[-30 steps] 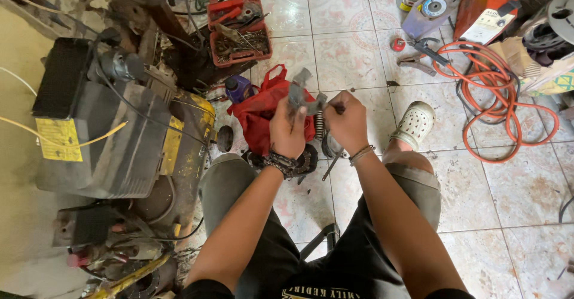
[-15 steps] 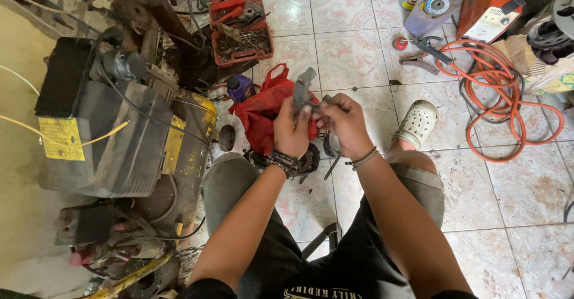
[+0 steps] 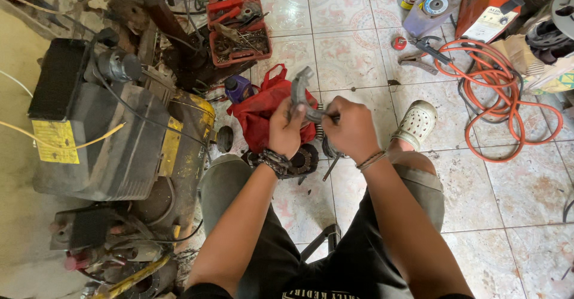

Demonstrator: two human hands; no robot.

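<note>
Gripping grey metal part [image 3: 301,92] w/ both hands, red bag [image 3: 258,116] just below.

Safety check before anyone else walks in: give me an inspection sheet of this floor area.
Surface: stained tiled floor, crowded with gear.
Job's things: curved grey metal part gripped in both hands above a red bag.
Clutter: red tool tray of bits, purple bottle, grinding discs, grey machine.
Hands: left hand and right hand both closed on the part.
Cables: orange hose coiled loose on the floor; black wire over the machine.
Surroundings: orange box; white clog on the person's foot.
</note>
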